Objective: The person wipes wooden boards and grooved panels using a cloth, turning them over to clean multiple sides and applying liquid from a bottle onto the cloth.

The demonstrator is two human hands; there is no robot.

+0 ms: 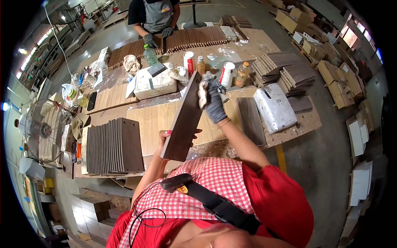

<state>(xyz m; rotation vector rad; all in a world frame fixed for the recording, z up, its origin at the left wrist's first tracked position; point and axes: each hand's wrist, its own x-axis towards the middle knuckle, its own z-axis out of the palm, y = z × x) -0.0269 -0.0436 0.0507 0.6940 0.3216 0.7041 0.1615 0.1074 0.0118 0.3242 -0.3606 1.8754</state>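
Observation:
My left hand (163, 139), bare, grips the lower end of a dark brown wooden board (182, 120). The board is tilted, its far end pointing up and to the right over the table. A grey knitted glove covers my right hand (215, 103), which is closed on a whitish cloth (202, 94) at the board's upper right edge. Beneath the board lie light wood planks (153, 120). A row of dark boards (113, 146) stands on edge to the left of my left hand. Flat dark boards (250, 120) lie to the right of my right forearm.
White-wrapped packages (275, 108) (155, 86) sit on the worktable. Tubs (227, 74), an orange-capped bottle (242, 74) and a green bottle (150, 55) stand beyond the board. Panels (285, 68) are piled at right, a fan (44, 130) at left. A gloved co-worker (156, 18) handles boards opposite.

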